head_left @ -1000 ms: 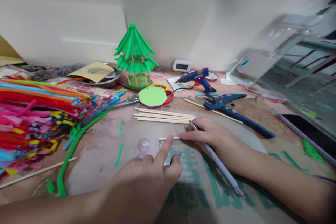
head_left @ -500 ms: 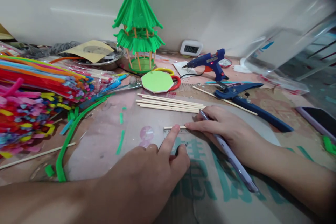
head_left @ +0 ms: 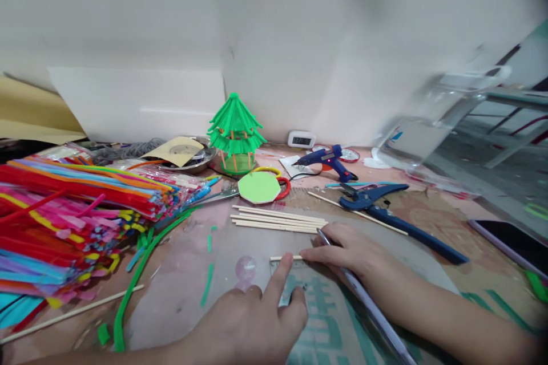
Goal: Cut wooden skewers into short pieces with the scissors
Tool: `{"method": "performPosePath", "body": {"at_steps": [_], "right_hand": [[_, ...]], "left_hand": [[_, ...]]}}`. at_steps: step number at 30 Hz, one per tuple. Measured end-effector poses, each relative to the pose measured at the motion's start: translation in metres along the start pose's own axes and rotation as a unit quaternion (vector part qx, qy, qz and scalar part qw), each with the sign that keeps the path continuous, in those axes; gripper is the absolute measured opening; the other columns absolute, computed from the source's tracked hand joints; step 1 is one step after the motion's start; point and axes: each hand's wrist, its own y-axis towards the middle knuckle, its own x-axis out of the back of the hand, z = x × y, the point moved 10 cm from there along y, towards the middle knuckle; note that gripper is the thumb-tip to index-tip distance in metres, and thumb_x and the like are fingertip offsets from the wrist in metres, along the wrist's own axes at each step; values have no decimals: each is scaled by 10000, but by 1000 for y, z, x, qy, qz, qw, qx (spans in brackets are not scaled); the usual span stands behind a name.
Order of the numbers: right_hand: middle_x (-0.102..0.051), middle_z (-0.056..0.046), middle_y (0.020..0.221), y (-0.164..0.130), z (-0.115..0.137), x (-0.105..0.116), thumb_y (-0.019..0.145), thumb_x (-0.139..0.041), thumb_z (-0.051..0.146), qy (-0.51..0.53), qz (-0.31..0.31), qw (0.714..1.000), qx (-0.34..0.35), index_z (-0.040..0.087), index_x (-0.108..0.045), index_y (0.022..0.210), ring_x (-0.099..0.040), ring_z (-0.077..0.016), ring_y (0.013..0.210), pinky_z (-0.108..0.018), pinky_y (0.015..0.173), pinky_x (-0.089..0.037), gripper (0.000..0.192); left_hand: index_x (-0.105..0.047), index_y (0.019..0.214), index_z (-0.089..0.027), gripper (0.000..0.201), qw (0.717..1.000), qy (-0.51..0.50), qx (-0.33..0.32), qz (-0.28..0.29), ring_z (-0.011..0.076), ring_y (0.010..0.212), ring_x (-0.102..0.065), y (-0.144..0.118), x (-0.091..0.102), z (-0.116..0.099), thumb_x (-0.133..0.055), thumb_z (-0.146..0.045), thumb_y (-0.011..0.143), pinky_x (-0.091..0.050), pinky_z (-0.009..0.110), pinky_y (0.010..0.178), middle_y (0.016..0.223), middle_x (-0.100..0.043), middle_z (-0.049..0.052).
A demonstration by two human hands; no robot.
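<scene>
Near the front edge of the counter (head_left: 184,291), the left hand (head_left: 252,325) presses its extended forefinger down on a short wooden stick (head_left: 286,258), the other fingers curled under. The stick lies flat along the top edge of a clear ruler (head_left: 299,282), which rests on cardboard with green printing (head_left: 329,331). The right hand (head_left: 351,254) lies just beside it, its forefinger tip touching the stick's right end, while a silvery pen (head_left: 368,311) is pinched between thumb and fingers, its tip pointing toward the back of the counter.

Just behind the hands lies a row of long wooden sticks (head_left: 278,219), side by side. Further back sit a flat green octagon (head_left: 259,187) lying over scissors with a red handle (head_left: 280,187), and a green pagoda model (head_left: 235,131) near the back edge. To the right of these are a blue glue gun (head_left: 327,159) and blue cutting pliers (head_left: 394,211). A thick heap of coloured pipe cleaners (head_left: 72,211) fills the left side of the counter, with a loose green pipe cleaner (head_left: 137,279) curving toward the front. A dark phone (head_left: 514,242) lies at the right edge.
</scene>
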Motion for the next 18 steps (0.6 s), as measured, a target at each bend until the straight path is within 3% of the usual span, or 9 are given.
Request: {"method": "performPosePath", "body": {"at_steps": [7,12,18], "right_hand": [[-575,-46,966,1,1,0,1016,-523,238,-3,20,1000,-16,299,-684,1195,-549,-203,907,-321,761,-433,248],[-566,-41,958,2,4,0,1011,-517,193,2,26,1000,-16,272,-681,1152,-530,-193,889,-309,748,-410,230],[-561,-40,946,1,2,-2,1042,-476,252,-9,27,999,-24,278,-684,1142,-527,-193,884,-311,745,-389,233]], "left_hand": [[-596,1374,-204,497,998,-46,-4,42,271,670,-769,3,-5,-1,-523,-86,897,-619,347,499,1497,-435,280],[-551,1424,-217,536,995,-65,1,75,299,715,-774,5,-13,0,-478,-80,911,-622,395,512,1539,-357,277],[-432,1517,-172,607,979,-115,-23,168,373,798,-772,7,-30,-2,-516,-175,915,-629,451,537,1575,-201,325]]}}
